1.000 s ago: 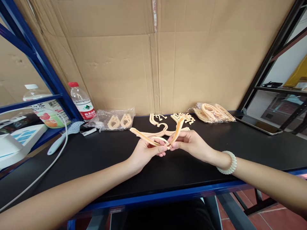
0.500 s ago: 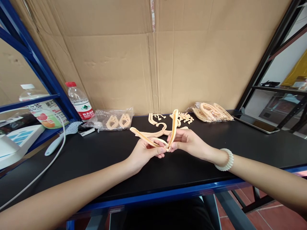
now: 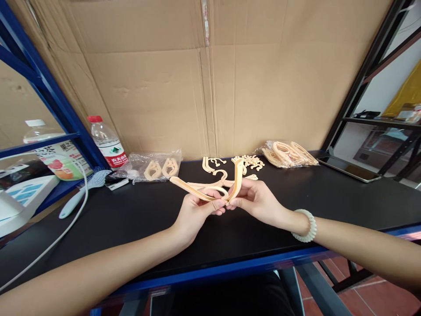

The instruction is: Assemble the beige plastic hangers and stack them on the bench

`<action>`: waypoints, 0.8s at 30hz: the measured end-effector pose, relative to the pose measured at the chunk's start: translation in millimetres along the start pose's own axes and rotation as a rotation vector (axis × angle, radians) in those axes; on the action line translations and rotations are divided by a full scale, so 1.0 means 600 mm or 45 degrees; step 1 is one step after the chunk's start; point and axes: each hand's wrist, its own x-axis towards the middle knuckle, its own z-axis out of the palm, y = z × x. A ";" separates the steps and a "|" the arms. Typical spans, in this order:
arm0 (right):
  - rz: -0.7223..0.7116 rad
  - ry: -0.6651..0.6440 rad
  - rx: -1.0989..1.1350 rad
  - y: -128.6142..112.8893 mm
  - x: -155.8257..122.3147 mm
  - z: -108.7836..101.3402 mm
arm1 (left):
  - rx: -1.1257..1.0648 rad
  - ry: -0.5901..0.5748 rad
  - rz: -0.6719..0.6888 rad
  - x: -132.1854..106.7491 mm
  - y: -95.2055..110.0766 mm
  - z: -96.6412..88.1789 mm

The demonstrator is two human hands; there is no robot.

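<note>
Between both hands is a beige plastic folding clothes hanger (image 3: 189, 188), its two arms spread in a V above the fingers. My left hand (image 3: 199, 210) pinches it near the joint, with the curved hook lying over the fingers. On the other side, my right hand (image 3: 251, 198) grips the base of the upright hanger arm (image 3: 237, 175), thumb pressed at the joint. The fingertips of both hands almost meet there and partly hide the joint. Just behind the hands, an opened beige hanger (image 3: 221, 177) lies on the black table (image 3: 138, 228).
Loose hanger arms (image 3: 206, 164) and a pile of small beige pieces (image 3: 253, 161) lie at the back. Bagged hangers (image 3: 286, 153) sit right, beside a tablet (image 3: 350, 169). Left are another bag (image 3: 154, 166), a red-capped bottle (image 3: 107, 142), a hairbrush (image 3: 82, 193) and a white cable (image 3: 70, 226).
The hanger arms have spread wider, the left one tipping lower and the right one leaning forward. Both hands stay closed on the hanger, and the view has shifted slightly.
</note>
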 end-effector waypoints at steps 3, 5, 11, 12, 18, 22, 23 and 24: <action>-0.022 0.068 -0.029 0.003 -0.001 0.007 | -0.062 0.090 -0.031 0.001 0.001 0.000; -0.025 0.099 -0.026 0.006 0.001 0.011 | -0.089 0.113 -0.064 0.002 0.001 0.000; 0.046 0.132 -0.014 0.008 0.003 0.013 | -0.118 0.113 -0.110 0.001 0.000 0.003; 0.072 0.127 -0.020 0.007 0.004 0.013 | -0.119 0.115 -0.121 0.001 0.000 0.003; 0.220 0.091 0.078 -0.001 0.015 -0.024 | -0.115 0.210 -0.181 0.005 0.007 -0.005; 0.384 -0.042 0.132 -0.006 0.031 -0.085 | -0.137 0.283 -0.285 0.014 0.021 -0.020; 0.410 -0.075 0.090 -0.007 0.035 -0.100 | -0.146 0.302 -0.306 0.018 0.024 -0.025; 0.421 -0.108 0.031 -0.007 0.038 -0.113 | -0.152 0.321 -0.317 0.022 0.028 -0.030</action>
